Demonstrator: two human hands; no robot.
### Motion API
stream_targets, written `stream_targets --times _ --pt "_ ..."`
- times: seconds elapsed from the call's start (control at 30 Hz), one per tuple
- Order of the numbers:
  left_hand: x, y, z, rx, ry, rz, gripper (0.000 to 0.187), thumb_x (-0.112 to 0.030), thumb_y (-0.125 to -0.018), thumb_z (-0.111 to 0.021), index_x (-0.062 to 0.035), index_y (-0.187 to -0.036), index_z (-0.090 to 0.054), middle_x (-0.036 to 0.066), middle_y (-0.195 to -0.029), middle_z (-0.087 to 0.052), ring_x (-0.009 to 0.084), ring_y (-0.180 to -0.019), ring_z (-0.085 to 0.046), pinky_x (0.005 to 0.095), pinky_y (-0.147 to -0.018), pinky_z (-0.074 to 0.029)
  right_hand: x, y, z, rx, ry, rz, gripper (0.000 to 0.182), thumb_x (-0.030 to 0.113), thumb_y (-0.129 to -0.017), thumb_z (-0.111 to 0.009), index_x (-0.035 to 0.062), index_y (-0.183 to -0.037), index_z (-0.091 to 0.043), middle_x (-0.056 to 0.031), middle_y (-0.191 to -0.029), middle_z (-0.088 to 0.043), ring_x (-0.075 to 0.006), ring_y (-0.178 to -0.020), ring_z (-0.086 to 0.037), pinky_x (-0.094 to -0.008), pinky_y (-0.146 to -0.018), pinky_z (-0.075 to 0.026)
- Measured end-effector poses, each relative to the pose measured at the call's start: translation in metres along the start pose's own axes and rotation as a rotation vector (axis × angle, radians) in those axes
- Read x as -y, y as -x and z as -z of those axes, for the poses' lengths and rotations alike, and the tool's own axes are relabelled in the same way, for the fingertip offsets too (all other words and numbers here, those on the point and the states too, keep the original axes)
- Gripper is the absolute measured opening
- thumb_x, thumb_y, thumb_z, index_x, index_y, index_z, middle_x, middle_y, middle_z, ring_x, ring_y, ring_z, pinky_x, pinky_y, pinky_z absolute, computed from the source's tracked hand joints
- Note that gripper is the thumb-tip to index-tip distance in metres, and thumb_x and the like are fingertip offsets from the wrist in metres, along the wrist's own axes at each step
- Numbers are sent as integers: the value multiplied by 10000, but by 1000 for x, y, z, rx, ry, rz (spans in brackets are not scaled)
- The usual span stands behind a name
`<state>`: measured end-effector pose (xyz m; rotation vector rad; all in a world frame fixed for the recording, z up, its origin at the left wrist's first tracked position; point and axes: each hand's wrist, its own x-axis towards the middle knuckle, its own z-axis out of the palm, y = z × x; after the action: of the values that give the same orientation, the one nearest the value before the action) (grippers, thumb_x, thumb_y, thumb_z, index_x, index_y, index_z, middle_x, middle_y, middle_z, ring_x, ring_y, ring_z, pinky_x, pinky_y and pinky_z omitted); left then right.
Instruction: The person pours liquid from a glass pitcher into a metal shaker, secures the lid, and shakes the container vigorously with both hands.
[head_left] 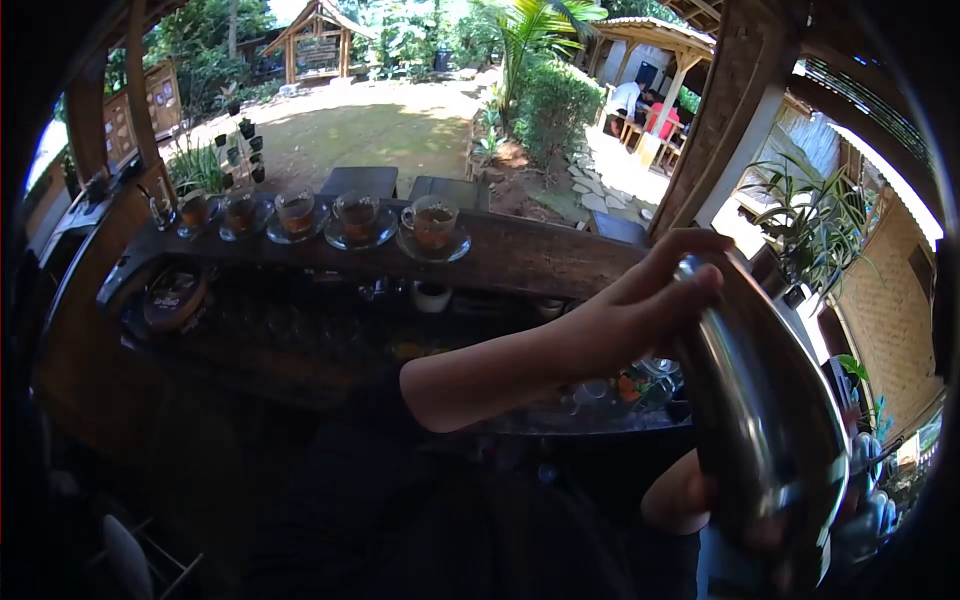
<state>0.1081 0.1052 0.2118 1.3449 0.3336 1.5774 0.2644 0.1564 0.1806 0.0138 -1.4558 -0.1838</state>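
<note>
A large shiny metal canister [745, 400], which looks like a thermos flask, stands tilted close in front of me on the right. At its upper end my left hand [675, 285] is closed on it, with the fingers over the top and the thumb along the side. My right hand [682, 495] is pressed against the lower left side of the canister, and most of its fingers are hidden. Away to the left, several glass cups [433, 228] of brown drink stand on glass saucers [455, 248] in a row, apart from both hands.
The cups stand on a raised dark wooden ledge [540, 250]. Below it is a shadowed shelf with a round dark object [173, 298] and a white cup [432, 297]. A wooden post [725, 110] and a potted plant [805, 215] are on the right. People sit outside beyond.
</note>
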Motion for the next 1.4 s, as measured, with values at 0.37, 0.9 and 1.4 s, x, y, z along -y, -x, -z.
stream_targets --times 0.37,0.9,1.4 --pt "42 -2 35 -306 70 89 439 -311 -979 -395 -90 -1347 -305 103 -1132 -464 176 -1075 -504 376 -885 -461 -32 29 -14 27 -87 -94 1050 495 -634 -777 197 -1382 -103 -211 -1292 -321 -369 -1148 -453 -503 -981 -384" --pt "-20 90 107 -383 341 -81 375 -309 -989 -384 -201 -1341 -312 81 -1226 -448 215 -1146 -496 405 -890 -483 41 25 -120 10 -265 -189 1080 500 -619 -789 306 -1395 -64 -213 -1361 -279 -386 -1138 -472 -488 -932 -446" --pt "-100 129 104 -106 369 -13 499 -334 -953 -466 -160 -1384 -283 101 -1261 -426 223 -1177 -463 400 -959 -419 142 -10 -144 -6 -169 104 1119 380 -639 -788 303 -1416 12 -268 -1368 -233 -452 -1186 -407 -528 -951 -436"
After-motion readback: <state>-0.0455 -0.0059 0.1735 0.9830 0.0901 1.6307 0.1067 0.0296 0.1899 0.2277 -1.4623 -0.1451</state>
